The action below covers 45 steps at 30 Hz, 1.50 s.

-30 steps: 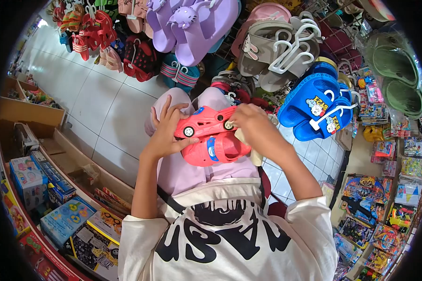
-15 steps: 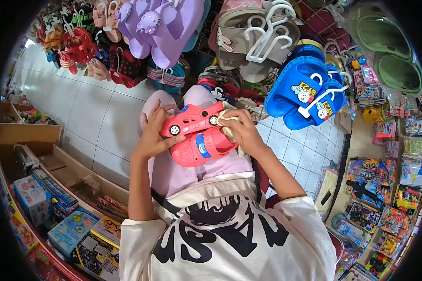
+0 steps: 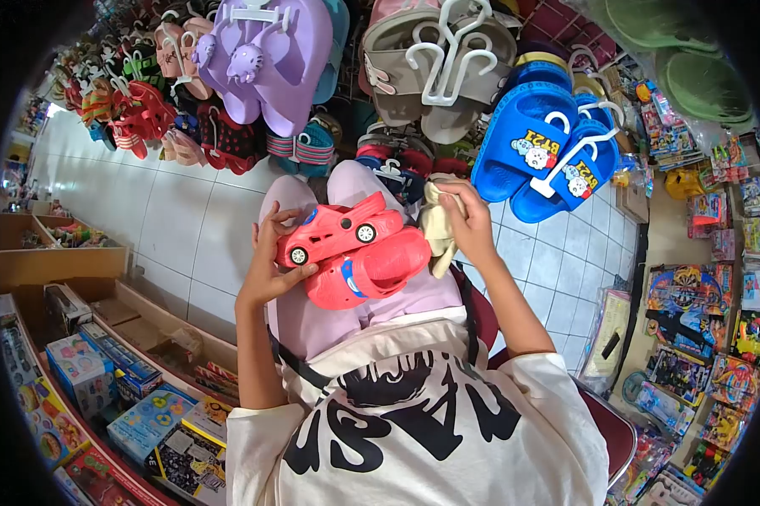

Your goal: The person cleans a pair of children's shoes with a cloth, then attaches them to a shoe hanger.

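Observation:
A pair of red children's clogs rests over my lap. The upper clog [image 3: 333,236] lies on its side, with car-like wheels showing, and the lower clog [image 3: 371,274] shows its opening and a blue-and-white strap detail. My left hand [image 3: 272,253] grips the pair at the toe end, thumb on the near side and fingers on the far side. Just right of the heels, my right hand [image 3: 471,221] pinches a pale yellow cloth [image 3: 437,229], which hangs down from the fingers, apart from the clogs.
Purple sandals [image 3: 266,63], grey sandals [image 3: 439,72] and blue slides [image 3: 536,143] hang on white hangers ahead. Boxed goods [image 3: 148,417] fill a wooden counter [image 3: 165,308] at left. Packaged toys [image 3: 679,337] line the right side. White floor tiles [image 3: 173,202] show beyond my knees.
My right hand has drawn the cloth off the upper clog's heel, out to the right. The clogs have tilted slightly in my left hand, exposing the lower clog's opening.

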Available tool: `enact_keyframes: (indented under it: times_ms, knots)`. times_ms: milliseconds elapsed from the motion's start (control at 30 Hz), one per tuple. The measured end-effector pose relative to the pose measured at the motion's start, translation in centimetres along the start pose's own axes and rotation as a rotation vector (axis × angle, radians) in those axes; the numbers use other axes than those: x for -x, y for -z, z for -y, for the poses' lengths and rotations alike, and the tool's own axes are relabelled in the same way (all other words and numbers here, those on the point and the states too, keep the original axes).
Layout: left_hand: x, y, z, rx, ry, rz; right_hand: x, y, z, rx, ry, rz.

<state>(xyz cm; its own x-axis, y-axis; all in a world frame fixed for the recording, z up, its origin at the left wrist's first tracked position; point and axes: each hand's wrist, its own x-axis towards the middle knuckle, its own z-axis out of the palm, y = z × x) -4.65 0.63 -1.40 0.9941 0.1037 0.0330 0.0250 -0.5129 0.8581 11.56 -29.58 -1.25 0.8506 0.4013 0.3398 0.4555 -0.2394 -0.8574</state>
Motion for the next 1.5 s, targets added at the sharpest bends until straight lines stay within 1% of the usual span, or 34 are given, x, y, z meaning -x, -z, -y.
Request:
enact_keyframes:
  times_ms: [33,100,167,200,267,333,367,400,433,500,533,567,633,667,767,800,900,933,1000,1033,1100,1167,1267,1300,1367,1400,1500]
  knots:
    - [0.0,-0.2,0.1,0.039,-0.008,-0.013,0.1,-0.6,1.2,0.004,0.098,-0.01]
    - [0.0,-0.7,0.3,0.069,-0.048,-0.041,0.1,-1.3,3.6,-0.001,0.273,0.228]
    - [0.0,-1.0,0.7,0.048,-0.115,-0.069,1.1,-2.8,1.5,-0.036,0.114,0.2]
    - [-0.2,-1.2,0.9,0.051,-0.112,-0.06,1.2,-3.2,0.9,-0.052,0.04,0.187]
    - [-0.3,-1.7,1.0,0.053,-0.1,-0.062,0.8,-3.1,0.0,0.013,-0.085,0.212]
    - [0.0,-1.9,0.6,0.015,-0.156,-0.11,0.4,-3.7,-0.6,0.037,-0.205,0.208]
    - [0.1,-2.1,0.4,-0.005,-0.187,-0.131,0.1,-3.8,-0.8,-0.059,-0.242,0.205]
    - [0.2,-2.4,0.2,0.068,-0.164,-0.156,-0.4,-3.7,-0.7,-0.153,-0.277,0.203]
    - [0.0,-2.5,0.1,0.031,-0.218,-0.225,-1.0,-3.6,-0.5,-0.247,-0.314,0.205]
    - [-0.4,-2.5,0.1,-0.04,-0.318,-0.355,-2.0,-3.4,0.2,-0.307,-0.298,0.193]
    - [-0.8,-2.4,0.5,-0.157,-0.378,-0.416,-2.6,-3.6,0.2,-0.281,-0.248,0.18]
    - [-0.5,-2.0,0.3,-0.28,-0.32,-0.331,-2.9,-3.7,0.2,-0.255,-0.195,0.167]
    - [-1.1,-0.4,-2.0,-0.521,-0.214,-0.164,-2.6,-3.9,-1.2,-0.203,-0.186,0.183]
    - [-1.2,0.6,-2.0,-0.511,-0.211,-0.053,-2.7,-4.0,-1.8,-0.177,-0.178,0.187]
    - [-2.7,2.0,-2.1,-0.449,-0.134,-0.01,-2.4,-4.0,-2.2,-0.246,-0.242,0.201]
    - [-3.8,1.7,-2.9,-0.409,-0.154,-0.075,-2.5,-4.0,-2.1,-0.225,-0.205,0.228]
    - [-7.2,1.2,-4.7,-0.368,0.102,0.35,-2.8,-4.1,-1.4,-0.231,-0.173,0.251]
    - [-7.5,0.2,-3.3,-0.411,-0.004,0.269,-2.8,-3.9,-1.5,-0.213,-0.165,0.23]
    - [-7.4,-0.2,-3.5,-0.506,-0.108,0.144,-2.8,-3.4,-1.6,-0.177,-0.146,0.181]
    - [-7.2,-0.5,-3.7,-0.552,-0.158,0.082,-2.9,-3.1,-1.6,-0.199,-0.179,0.117]
    - [-6.8,-0.9,-3.5,-0.639,-0.194,0.003,-3.2,-2.5,-1.2,-0.246,-0.248,0.0]
    - [-5.6,-1.8,-3.3,-0.716,-0.212,-0.072,-3.9,-2.2,-1.1,-0.169,-0.165,0.018]
    - [-5.1,-1.7,-5.2,-0.654,-0.297,-0.085,-5.1,-3.5,0.4,-0.1,-0.008,0.096]
    - [-4.9,-1.4,-5.8,-0.633,-0.329,-0.086,-5.3,-4.3,1.2,-0.096,0.074,0.133]
    - [-4.2,-1.3,-5.3,-0.633,-0.253,-0.007,-4.5,-5.5,1.5,0.08,0.346,0.27]
    - [-3.8,-1.2,-5.0,-0.634,-0.214,0.037,-3.7,-5.7,2.3,0.118,0.337,0.275]
    - [-3.0,-1.5,-4.8,-0.677,-0.266,0.052,-1.9,-4.8,1.4,0.022,0.231,0.275]
